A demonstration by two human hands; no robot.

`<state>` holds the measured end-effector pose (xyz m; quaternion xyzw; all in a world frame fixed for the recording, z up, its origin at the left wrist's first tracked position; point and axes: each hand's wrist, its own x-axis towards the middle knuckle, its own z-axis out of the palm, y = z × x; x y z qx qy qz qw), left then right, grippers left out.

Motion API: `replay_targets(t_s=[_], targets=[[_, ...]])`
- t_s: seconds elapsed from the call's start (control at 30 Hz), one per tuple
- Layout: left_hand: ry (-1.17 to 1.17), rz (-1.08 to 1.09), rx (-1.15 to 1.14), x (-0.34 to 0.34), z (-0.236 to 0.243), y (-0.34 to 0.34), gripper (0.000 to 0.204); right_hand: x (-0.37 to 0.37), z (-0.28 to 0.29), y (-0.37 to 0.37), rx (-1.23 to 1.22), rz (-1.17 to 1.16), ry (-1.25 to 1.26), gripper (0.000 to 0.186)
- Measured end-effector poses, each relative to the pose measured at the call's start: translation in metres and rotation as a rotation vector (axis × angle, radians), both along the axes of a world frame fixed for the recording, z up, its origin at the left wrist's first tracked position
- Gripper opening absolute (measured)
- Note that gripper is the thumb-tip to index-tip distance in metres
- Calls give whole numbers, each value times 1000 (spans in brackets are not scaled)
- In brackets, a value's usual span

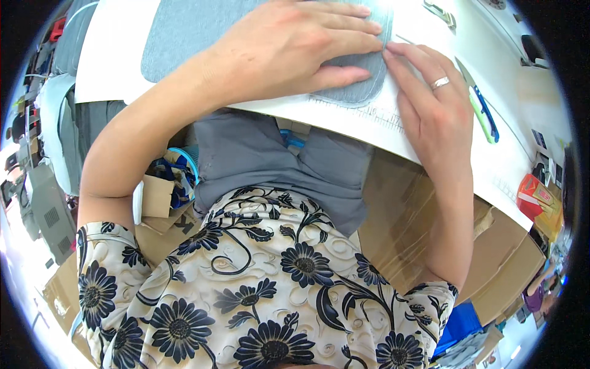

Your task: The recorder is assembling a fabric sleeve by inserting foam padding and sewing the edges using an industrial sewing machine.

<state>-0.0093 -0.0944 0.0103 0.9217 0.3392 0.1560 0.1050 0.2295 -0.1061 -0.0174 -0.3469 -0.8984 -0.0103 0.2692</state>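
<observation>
Containers: A basket (190, 160) with a light-blue rim stands below the bench (505, 169), to the left of the person's legs. It contains dark and blue pieces; their kind cannot be determined. Just beside it is a brown cardboard carton (157, 197). A larger cardboard carton (393, 206), with shiny strips across its surface, occupies the space below the bench on the right. A red and orange package (538, 200) is located at the right end of the bench; its contents are hidden.

Workpiece: The fabric panel (200, 34) is grey-blue, with a denim-like texture, rounded corners and a line running parallel to its edge. It lies flat on the white bench, toward the front edge; its far side extends out of view.

Hands: The left hand (295, 46) is laid flat on the panel, fingers extended and thumb set apart. The right hand (433, 95), with a ring on one finger, has its fingertips close together at the panel's right edge. Whether fabric is gripped between them cannot be determined. To its right lies a pointed cutting tool (486, 114) with a blue and green handle.

Markings: A graduated scale (387, 118) runs along the bench's front edge. The package bears light printed characters.
</observation>
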Motion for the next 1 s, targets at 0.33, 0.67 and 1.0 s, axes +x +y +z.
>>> replay_targets(t_s=[0.33,0.67,1.0], targets=[[-84,-103,176,-13,6,14,40,-13,20,4,51,-1,-65,25],[-17,-15,67,-5,19,51,37,-14,32,36,102,-73,-122,19],[-148,-355,377,-24,16,50,25,-12,30,30,91,-11,22,14]])
